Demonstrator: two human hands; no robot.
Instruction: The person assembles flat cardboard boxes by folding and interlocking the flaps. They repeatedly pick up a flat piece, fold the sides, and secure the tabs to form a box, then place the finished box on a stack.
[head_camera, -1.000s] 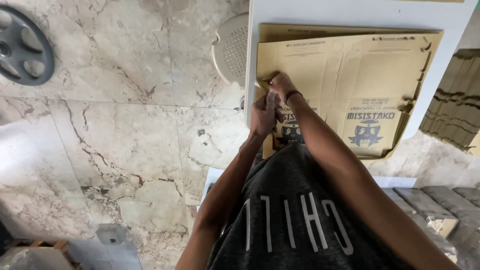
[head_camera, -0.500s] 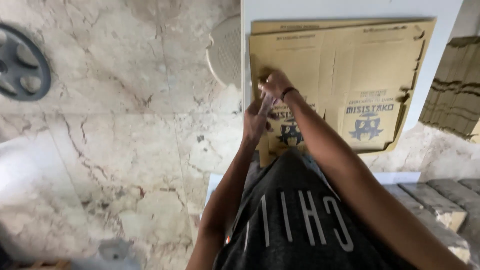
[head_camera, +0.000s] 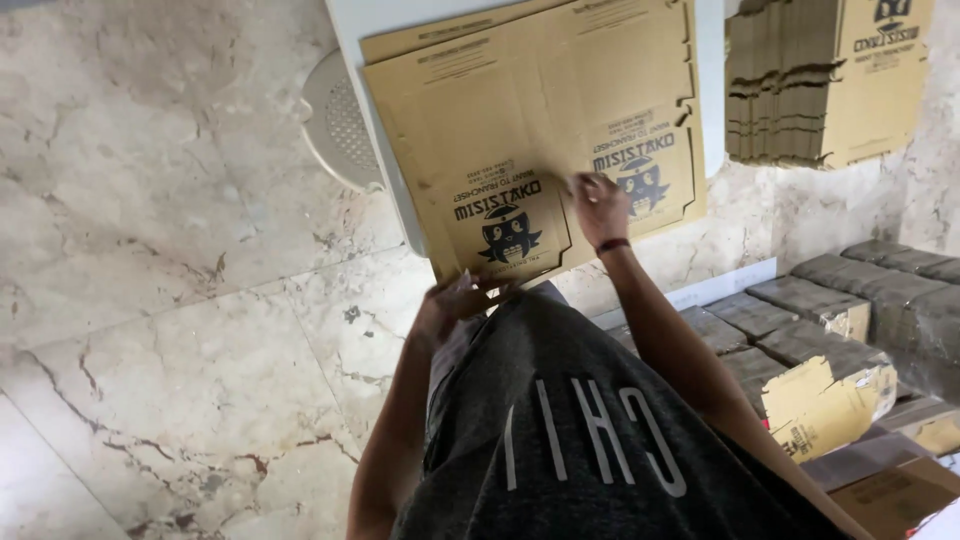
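Pressing right hand flat, fingers spread, on flat brown cardboard sheet at upper centre of frame. Sheet lies on white tabletop. Left hand at sheet's lower edge, fingers curled on it. Stack of folded cardboard upper right. Marble floor at left.

A: Where are the 2 hands?

B: The left hand is low and close to the body, fingers curled, elbow bent, forearm running down the frame. The right hand reaches farther out, arm nearly straight, palm down, fingers spread.

A: Anything on the wrists?

B: 1 dark band on the right wrist.
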